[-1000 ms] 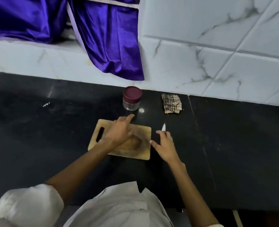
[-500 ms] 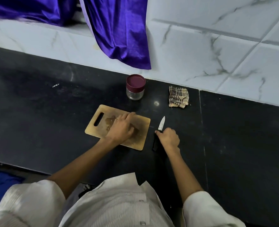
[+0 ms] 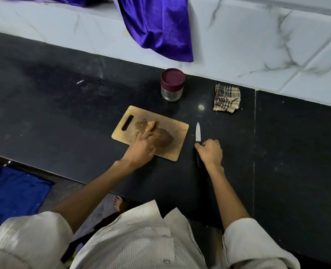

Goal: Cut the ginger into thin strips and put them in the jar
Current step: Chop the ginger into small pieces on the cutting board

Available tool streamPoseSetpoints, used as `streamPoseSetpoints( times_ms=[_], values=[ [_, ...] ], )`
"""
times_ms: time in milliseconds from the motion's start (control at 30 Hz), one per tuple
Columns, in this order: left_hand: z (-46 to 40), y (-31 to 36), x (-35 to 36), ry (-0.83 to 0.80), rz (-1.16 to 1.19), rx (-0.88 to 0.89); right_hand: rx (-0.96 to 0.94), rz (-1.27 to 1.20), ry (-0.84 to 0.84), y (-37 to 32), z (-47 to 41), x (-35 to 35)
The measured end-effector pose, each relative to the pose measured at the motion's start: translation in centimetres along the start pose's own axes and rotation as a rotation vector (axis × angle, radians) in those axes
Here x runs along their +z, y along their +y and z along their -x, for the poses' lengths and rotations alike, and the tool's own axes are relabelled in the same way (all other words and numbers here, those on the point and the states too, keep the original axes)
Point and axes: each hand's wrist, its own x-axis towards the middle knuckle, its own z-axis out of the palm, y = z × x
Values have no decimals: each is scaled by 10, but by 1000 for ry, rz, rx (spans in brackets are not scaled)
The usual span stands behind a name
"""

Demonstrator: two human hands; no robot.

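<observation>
Two hands are kept busy on the black counter (image 3: 63, 117). The ginger (image 3: 150, 125), a small pale lump, is pinned on the wooden cutting board (image 3: 178, 140) by the left hand (image 3: 142, 147), fingertips curled onto it. The knife (image 3: 198, 131) is gripped by the right hand (image 3: 210, 151) just beside the board, handle wrapped, blade flat-ish and pointed away. The jar (image 3: 172, 84), maroon lid on, is parked behind the board near the wall, with a checked cloth (image 3: 226, 98) off to its right.
</observation>
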Motion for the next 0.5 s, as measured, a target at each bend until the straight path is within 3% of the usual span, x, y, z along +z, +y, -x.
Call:
streamPoseSetpoints(
  times_ms=[100, 267, 500],
  values=[
    [8, -10, 0, 4, -5, 43, 25, -83, -9, -3, 5, -6],
    [19, -19, -1, 44, 20, 57, 145, -446, -71, -19, 21, -21],
    [23, -48, -14, 22, 56, 51, 69, -651, -75, -58, 52, -9]
  ],
)
